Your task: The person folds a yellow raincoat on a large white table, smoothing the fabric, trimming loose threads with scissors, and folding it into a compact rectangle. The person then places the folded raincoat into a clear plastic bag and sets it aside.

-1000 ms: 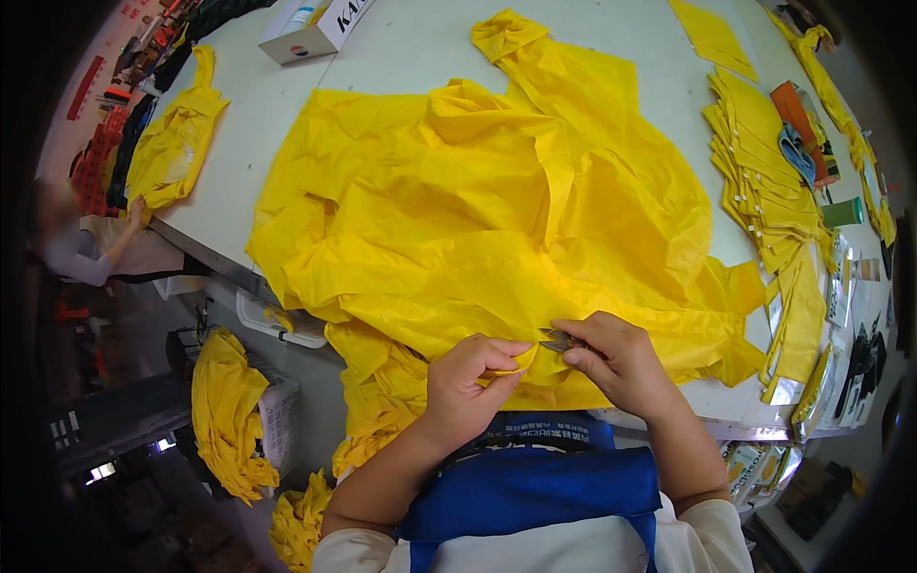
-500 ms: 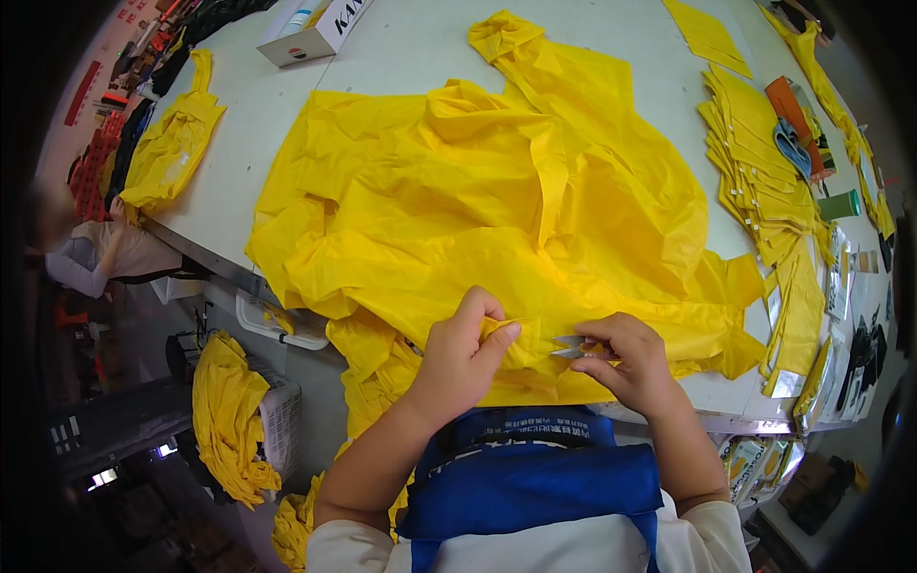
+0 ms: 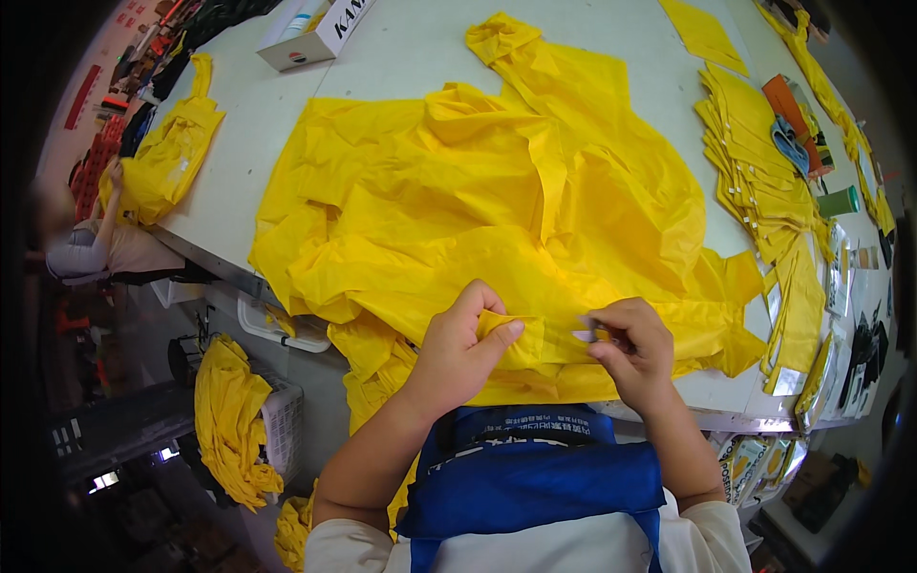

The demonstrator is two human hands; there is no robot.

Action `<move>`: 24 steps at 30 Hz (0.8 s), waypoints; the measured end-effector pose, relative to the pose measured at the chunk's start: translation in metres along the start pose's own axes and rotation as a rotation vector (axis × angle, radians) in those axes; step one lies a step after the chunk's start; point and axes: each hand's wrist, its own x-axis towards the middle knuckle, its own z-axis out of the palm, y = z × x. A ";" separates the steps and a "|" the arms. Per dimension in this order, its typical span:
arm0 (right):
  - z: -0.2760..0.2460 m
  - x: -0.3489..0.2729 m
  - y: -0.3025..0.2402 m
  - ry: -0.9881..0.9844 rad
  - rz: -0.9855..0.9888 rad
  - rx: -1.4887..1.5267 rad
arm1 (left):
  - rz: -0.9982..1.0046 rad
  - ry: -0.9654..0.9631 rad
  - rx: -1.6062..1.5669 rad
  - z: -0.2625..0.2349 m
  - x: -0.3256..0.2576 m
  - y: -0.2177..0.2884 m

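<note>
In the head view, the only one I have, the yellow garment [image 3: 382, 191] lies spread and rumpled on the bench [image 3: 401, 57]. My left hand [image 3: 460, 351] has its grip pinched on a fold at the near side. My right hand [image 3: 635, 349] grasps snips [image 3: 599, 331] near that fold but apart from it, blades blurred. I judge the cloth light, soft and rather slippery, likely to slide and crumple, so I'd take hold at a doubled edge or seam. I count two hands of mine, one snips, one white box [image 3: 313, 44], one green cylinder [image 3: 839, 202], one basket [image 3: 285, 430], and one co-worker [image 3: 81, 253] with a hand on a second garment [image 3: 174, 158]; the stacked pieces [image 3: 740, 158] overlap too much to count.
</note>
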 end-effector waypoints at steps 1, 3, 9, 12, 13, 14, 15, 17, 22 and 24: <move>0.000 -0.003 -0.001 0.080 0.032 -0.009 | 0.008 0.004 0.013 0.000 0.001 -0.001; 0.000 -0.004 -0.018 0.036 0.041 0.034 | -0.021 -0.056 0.096 -0.006 0.005 0.014; 0.010 0.056 -0.023 -0.171 0.234 0.145 | 0.166 -0.085 0.241 -0.012 0.033 0.049; -0.005 0.079 0.000 -0.180 0.305 0.308 | 0.458 0.236 0.115 0.000 0.017 0.030; -0.011 0.085 -0.004 -0.143 0.323 0.412 | 0.436 0.230 0.050 -0.003 -0.006 0.018; -0.022 0.088 -0.009 -0.088 0.347 0.504 | 0.423 0.209 -0.024 -0.003 -0.021 0.006; -0.032 0.088 -0.013 -0.095 0.452 0.552 | 0.204 -0.006 -0.046 0.001 -0.031 -0.008; -0.023 0.074 -0.021 -0.141 0.371 0.388 | -0.106 -0.240 0.134 0.005 -0.042 -0.044; 0.008 -0.016 0.001 -0.322 0.193 -0.098 | -0.436 -0.187 0.594 -0.005 -0.058 -0.090; 0.030 -0.046 0.012 -0.341 0.115 -0.152 | -0.160 -0.019 0.765 -0.003 -0.065 -0.109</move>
